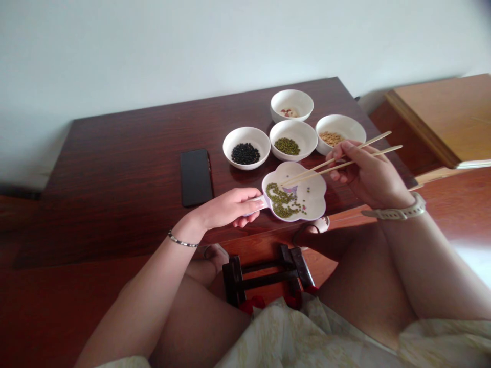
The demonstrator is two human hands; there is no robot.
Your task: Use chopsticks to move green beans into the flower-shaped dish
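Observation:
My left hand [230, 207] grips the left rim of a flower-shaped white plate [314, 197] at the table's near edge. The plate holds a heap of green beans [282, 200] on its left side. My right hand [364, 171] holds a pair of wooden chopsticks [337, 162], whose tips reach down to the plate's middle, just above the green beans. Behind the plate stand several white bowls: one with black beans [246, 153], one with green beans [287, 146], one with yellowish beans [332, 137] and one farther back with pale, reddish pieces [289, 112].
A black phone [196, 176] lies flat on the dark wooden table [126, 168], left of the bowls. A light wooden piece of furniture [445, 115] stands to the right. A small dark wooden stool [264, 276] sits on the red floor between my knees.

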